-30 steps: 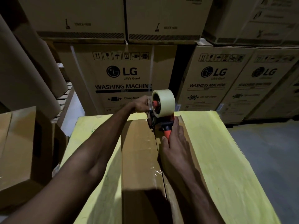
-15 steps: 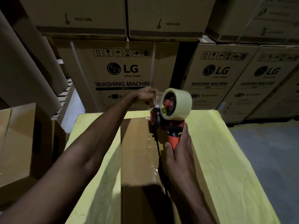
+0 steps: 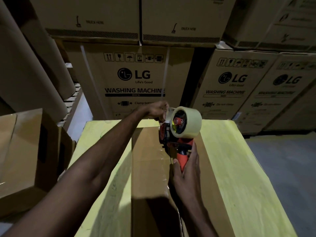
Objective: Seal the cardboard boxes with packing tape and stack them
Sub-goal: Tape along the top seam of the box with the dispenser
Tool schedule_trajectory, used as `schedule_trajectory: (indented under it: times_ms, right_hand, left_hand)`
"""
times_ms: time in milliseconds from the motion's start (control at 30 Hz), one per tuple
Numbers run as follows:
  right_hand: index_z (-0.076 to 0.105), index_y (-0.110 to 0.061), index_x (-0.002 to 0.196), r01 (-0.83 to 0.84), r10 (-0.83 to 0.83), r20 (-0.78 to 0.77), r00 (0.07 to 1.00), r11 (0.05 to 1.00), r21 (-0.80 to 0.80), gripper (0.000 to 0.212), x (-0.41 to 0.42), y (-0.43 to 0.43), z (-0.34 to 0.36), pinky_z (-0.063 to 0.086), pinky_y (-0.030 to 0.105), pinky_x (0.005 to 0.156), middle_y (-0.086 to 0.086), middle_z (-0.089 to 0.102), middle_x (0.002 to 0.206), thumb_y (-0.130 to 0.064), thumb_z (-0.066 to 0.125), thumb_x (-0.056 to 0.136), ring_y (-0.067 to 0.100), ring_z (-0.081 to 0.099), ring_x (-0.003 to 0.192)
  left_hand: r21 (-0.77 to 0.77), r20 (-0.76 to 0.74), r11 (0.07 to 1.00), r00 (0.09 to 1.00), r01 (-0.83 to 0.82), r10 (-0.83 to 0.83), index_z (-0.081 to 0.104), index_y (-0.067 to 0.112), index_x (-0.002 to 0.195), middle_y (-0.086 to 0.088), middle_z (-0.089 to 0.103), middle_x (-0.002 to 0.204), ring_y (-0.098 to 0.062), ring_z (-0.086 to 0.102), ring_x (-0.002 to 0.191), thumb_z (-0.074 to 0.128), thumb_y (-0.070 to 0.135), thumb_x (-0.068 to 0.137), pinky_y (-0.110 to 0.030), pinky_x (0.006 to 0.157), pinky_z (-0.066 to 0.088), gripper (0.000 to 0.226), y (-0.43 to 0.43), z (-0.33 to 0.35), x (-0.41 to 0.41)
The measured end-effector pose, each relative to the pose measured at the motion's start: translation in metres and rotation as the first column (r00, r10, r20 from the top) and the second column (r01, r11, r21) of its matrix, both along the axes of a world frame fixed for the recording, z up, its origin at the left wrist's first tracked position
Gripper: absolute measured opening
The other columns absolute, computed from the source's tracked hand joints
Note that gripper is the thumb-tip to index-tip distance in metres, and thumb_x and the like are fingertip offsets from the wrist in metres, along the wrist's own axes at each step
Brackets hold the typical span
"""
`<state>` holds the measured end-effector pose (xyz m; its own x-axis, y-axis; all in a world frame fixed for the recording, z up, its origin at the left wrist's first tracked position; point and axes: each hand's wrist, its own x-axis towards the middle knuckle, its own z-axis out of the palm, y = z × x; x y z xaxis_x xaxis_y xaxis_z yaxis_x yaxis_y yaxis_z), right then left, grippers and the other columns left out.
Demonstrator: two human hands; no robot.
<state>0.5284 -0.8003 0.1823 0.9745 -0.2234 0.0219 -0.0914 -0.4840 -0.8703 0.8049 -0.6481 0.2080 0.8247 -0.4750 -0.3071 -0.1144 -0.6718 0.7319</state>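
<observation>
Lifted now from the far edge of the box (image 3: 148, 168), where it lay a second ago, the dispenser (image 3: 171, 139) is in the air and tilted, and its roll (image 3: 191, 124) has turned its open side to the camera. The right grip (image 3: 186, 170) is closed on the orange handle, with the thumb on the near-left side and the fingers along the right side. The roll stands just beyond this grip. The left grip (image 3: 156, 111) has risen too; it is beyond and a little left of the right one, and its fingers pinch the tape end (image 3: 168, 112) next to the roll.

Under both grips lies the box, with clear tape along its middle seam to the left of the right grip. The box rests on a yellow desk (image 3: 230, 159). Far left of the grips is an open carton (image 3: 20, 151). Behind the desk stand stacked LG cartons (image 3: 135, 77), and right of it is grey floor (image 3: 290, 168).
</observation>
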Motion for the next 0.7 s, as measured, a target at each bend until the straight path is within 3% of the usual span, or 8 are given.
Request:
schedule_trajectory:
  times_ms: [100, 233, 300, 400, 500, 600, 700]
  right_hand:
    - [-0.002, -0.041, 0.162, 0.005, -0.005, 0.003, 1.000, 1.000, -0.017, 0.084, -0.001, -0.001, -0.002, 0.036, 0.032, 0.113, -0.008, 0.015, 0.169, -0.026, 0.057, 0.103, 0.014, 0.029, 0.149]
    - [-0.005, -0.038, 0.163, -0.018, 0.016, -0.039, 0.999, 0.998, -0.059, 0.088, 0.002, 0.002, 0.004, 0.035, 0.014, 0.098, -0.014, 0.022, 0.161, -0.022, 0.058, 0.103, -0.008, 0.030, 0.122]
    - [-0.008, -0.038, 0.162, -0.043, 0.036, -0.065, 0.997, 0.993, -0.110, 0.090, 0.002, 0.006, 0.007, 0.036, 0.004, 0.084, -0.013, 0.024, 0.158, -0.022, 0.058, 0.103, -0.009, 0.033, 0.110]
    - [-0.015, -0.040, 0.160, -0.091, 0.070, -0.104, 0.992, 0.973, -0.212, 0.092, 0.004, 0.012, 0.013, 0.034, 0.010, 0.063, -0.009, 0.026, 0.150, -0.026, 0.056, 0.103, 0.000, 0.039, 0.093]
    - [-0.021, -0.042, 0.157, -0.109, 0.089, -0.088, 0.992, 0.959, -0.261, 0.093, 0.006, 0.018, 0.016, 0.040, 0.017, 0.071, -0.008, 0.026, 0.148, -0.030, 0.054, 0.104, 0.003, 0.044, 0.090]
    - [-0.022, -0.040, 0.157, -0.107, 0.080, -0.104, 0.991, 0.953, -0.283, 0.089, 0.006, 0.020, 0.023, 0.036, 0.019, 0.074, -0.006, 0.020, 0.157, -0.030, 0.050, 0.107, 0.007, 0.049, 0.095]
    - [-0.023, -0.038, 0.158, -0.087, 0.049, -0.134, 0.990, 0.951, -0.297, 0.088, 0.008, 0.020, 0.028, 0.032, 0.015, 0.069, -0.002, 0.017, 0.163, -0.030, 0.049, 0.107, 0.010, 0.055, 0.102]
  left_hand:
    - [-0.006, 0.019, 1.000, 1.000, 0.014, -0.014, 0.044, 0.011, 0.127, -0.006, 0.063, 0.099, -0.014, 0.062, 0.074, 0.053, -0.007, 0.096, -0.028, 0.059, 0.045, 0.037, 0.002, -0.005, -0.002]
    - [-0.059, 0.030, 0.997, 0.999, 0.041, -0.040, 0.050, 0.012, 0.123, -0.003, 0.059, 0.102, -0.017, 0.056, 0.079, 0.058, -0.004, 0.095, -0.030, 0.063, 0.046, 0.033, 0.005, -0.008, -0.006]
    - [-0.091, 0.029, 0.994, 0.998, 0.053, -0.051, 0.055, 0.011, 0.125, -0.005, 0.062, 0.109, -0.020, 0.060, 0.088, 0.061, 0.005, 0.098, -0.035, 0.071, 0.052, 0.028, 0.006, -0.011, -0.008]
    - [-0.127, 0.061, 0.987, 0.994, 0.099, -0.091, 0.064, 0.014, 0.114, 0.001, 0.063, 0.106, -0.020, 0.061, 0.094, 0.062, 0.009, 0.100, -0.033, 0.077, 0.052, 0.015, 0.007, -0.013, -0.015]
    - [-0.175, 0.093, 0.979, 0.991, 0.109, -0.093, 0.064, 0.002, 0.113, -0.003, 0.063, 0.106, -0.015, 0.062, 0.092, 0.062, 0.001, 0.098, -0.031, 0.080, 0.052, 0.015, 0.011, -0.020, -0.024]
    - [-0.241, 0.146, 0.970, 0.989, 0.016, 0.020, 0.069, 0.018, 0.113, 0.004, 0.071, 0.108, -0.008, 0.069, 0.097, 0.074, 0.005, 0.091, -0.032, 0.085, 0.058, 0.026, 0.018, -0.031, -0.035]
    - [-0.209, 0.282, 0.974, 0.948, -0.092, 0.150, 0.064, 0.020, 0.130, -0.005, 0.061, 0.135, -0.019, 0.060, 0.122, 0.083, 0.023, 0.084, -0.044, 0.101, 0.053, 0.050, 0.023, -0.038, -0.043]
